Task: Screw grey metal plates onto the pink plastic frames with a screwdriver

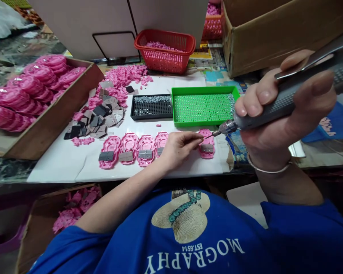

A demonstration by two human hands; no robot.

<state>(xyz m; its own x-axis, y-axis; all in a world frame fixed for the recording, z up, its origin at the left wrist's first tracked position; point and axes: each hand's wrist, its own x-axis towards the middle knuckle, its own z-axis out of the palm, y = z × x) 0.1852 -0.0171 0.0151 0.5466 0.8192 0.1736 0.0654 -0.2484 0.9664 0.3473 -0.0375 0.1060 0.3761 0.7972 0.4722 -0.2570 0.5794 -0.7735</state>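
Observation:
My right hand (270, 139) is wrapped round a grey electric screwdriver (286, 99), tilted with its bit pointing down and left. The bit's tip meets the pinched fingertips of my left hand (178, 148), over the upper part of a pink plastic shell (207, 136). Whatever those fingertips hold is too small to make out. A grey plate (207, 148) lies across that shell's lower part. Several more such shells (113, 141) stand in a row to the left, with grey plates (106, 156) on them; my left hand partly covers the row's right end.
Behind the row are a green perforated tray (205, 123) and a black tray (151, 116), both with small metal screws. Grey plates (111, 112) and pink parts (128, 76) lie heaped left. Around them stand a red basket (167, 57), a box of pink shells (60, 114) and a cardboard box (257, 45).

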